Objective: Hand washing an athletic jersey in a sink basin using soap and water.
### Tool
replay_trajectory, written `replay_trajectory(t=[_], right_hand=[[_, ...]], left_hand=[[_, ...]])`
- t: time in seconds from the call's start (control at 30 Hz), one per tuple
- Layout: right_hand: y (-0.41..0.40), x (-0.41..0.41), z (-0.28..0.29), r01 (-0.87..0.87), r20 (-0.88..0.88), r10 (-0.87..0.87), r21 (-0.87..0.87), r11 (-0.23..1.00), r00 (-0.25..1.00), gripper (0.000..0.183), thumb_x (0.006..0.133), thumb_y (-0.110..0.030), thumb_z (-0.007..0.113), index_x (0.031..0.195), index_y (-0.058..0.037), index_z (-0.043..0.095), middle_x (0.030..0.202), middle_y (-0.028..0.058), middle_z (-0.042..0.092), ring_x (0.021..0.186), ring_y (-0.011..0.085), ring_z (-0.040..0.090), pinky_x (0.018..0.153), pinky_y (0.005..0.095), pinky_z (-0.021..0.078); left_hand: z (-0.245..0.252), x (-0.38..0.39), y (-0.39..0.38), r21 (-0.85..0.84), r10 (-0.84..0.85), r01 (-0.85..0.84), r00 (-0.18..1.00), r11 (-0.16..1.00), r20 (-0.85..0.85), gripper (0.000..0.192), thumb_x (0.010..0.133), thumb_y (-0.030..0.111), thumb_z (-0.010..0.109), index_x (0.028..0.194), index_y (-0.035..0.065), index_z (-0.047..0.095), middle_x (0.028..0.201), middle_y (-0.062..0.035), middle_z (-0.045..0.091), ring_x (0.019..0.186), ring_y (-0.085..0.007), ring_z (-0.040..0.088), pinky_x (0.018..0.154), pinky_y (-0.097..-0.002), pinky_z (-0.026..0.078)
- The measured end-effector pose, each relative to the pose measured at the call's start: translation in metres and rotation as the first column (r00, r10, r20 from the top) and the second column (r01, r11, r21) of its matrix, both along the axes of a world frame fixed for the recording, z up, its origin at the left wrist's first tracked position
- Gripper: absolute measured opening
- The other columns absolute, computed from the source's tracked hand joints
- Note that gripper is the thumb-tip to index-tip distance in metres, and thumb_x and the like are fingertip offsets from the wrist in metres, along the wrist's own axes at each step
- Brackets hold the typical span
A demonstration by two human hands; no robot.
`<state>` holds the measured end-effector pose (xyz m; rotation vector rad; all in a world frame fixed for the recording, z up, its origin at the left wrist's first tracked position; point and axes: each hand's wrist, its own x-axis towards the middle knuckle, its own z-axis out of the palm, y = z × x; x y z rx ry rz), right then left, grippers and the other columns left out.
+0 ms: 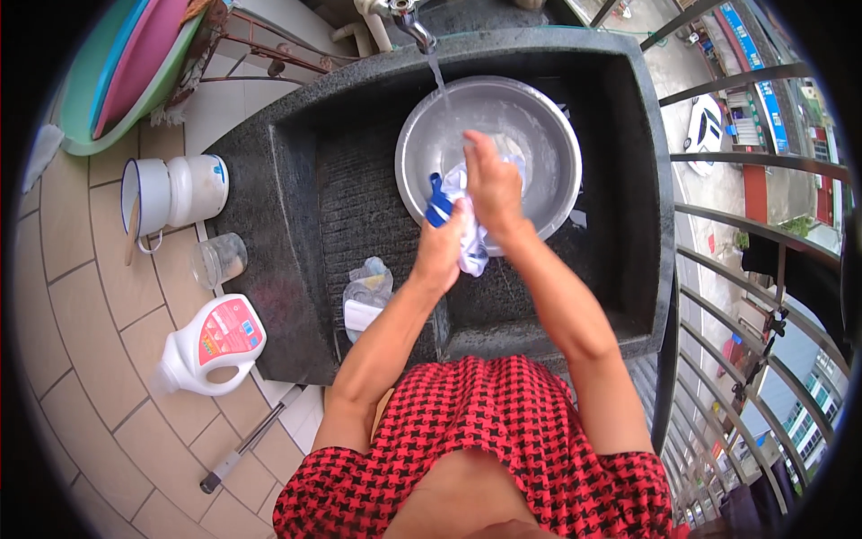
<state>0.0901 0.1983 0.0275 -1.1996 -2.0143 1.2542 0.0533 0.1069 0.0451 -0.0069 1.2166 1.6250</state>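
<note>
A wet white cloth (474, 250) with blue parts is bunched between my two hands over the near side of a round metal basin (411, 185). My left hand (441, 246) grips it from the left, thumb up beside a blue strip (438, 202). My right hand (495, 192) presses on the cloth from the right, slightly blurred; one finger sticks out and the palm side is hidden. Water (438, 74) runs from a chrome faucet (414, 28) into the basin, whose inside holds pale, cloudy liquid. Another pale patch (510, 147) shows beyond my right hand.
The basin stands in a dark stone sink (623, 202) with a ribbed washboard (357, 195) at left. A plastic bag (369, 286) lies on the washboard. Along the left are an enamel pot (151, 195), a clear jar (221, 261) and a detergent jug (215, 343). Metal railings (747, 158) border the right.
</note>
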Motion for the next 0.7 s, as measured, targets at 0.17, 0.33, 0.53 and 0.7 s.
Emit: replay_trajectory(t=[0.17,0.33,0.53,0.7], right_hand=[[0.014,0.023,-0.008,-0.158,-0.449,-0.241,-0.685,0.711,0.860,0.023,0.089,-0.020,0.054,0.100,-0.0015,0.062,0.063,-0.0019,0.051,0.056,0.0041,0.044,0.049,0.0203,0.0352],[0.006,0.033,-0.010,-0.201,-0.444,-0.209,-0.711,0.674,0.871,0.027,0.091,-0.025,0.052,0.096,-0.0009,0.063,0.062,-0.0053,0.047,0.054,0.0021,0.039,0.049,0.0174,0.0294],[0.009,0.039,-0.011,-0.244,-0.456,-0.191,-0.731,0.637,0.869,0.026,0.090,-0.026,0.053,0.091,-0.0010,0.062,0.063,-0.0052,0.048,0.057,0.0027,0.041,0.051,0.0186,0.0324],[0.046,0.003,0.003,-0.147,-0.363,0.199,0.167,0.975,0.910,0.020,0.082,-0.019,0.060,0.096,-0.0057,0.061,0.086,0.0091,0.059,0.078,0.0207,0.056,0.063,0.0285,0.0419]], left_hand=[[0.013,-0.021,-0.008,0.019,0.092,-0.094,0.991,0.995,0.096,0.025,0.093,0.022,0.048,0.105,0.0002,0.054,0.094,-0.0058,0.060,0.084,-0.0147,0.060,0.074,-0.0289,0.050],[0.008,-0.019,-0.018,-0.039,0.060,-0.058,0.997,0.998,0.055,0.029,0.094,0.023,0.046,0.108,-0.0019,0.052,0.099,-0.0095,0.061,0.087,-0.0176,0.061,0.076,-0.0304,0.050],[0.008,-0.021,-0.023,-0.048,0.038,-0.036,0.998,0.998,0.049,0.032,0.095,0.022,0.043,0.115,-0.0018,0.048,0.106,-0.0106,0.058,0.094,-0.0173,0.059,0.080,-0.0308,0.049],[0.012,-0.026,-0.023,0.012,0.029,-0.031,0.989,0.999,0.147,0.043,0.096,0.029,0.038,0.127,-0.0008,0.039,0.122,-0.0120,0.051,0.110,-0.0222,0.052,0.093,-0.0363,0.043]])
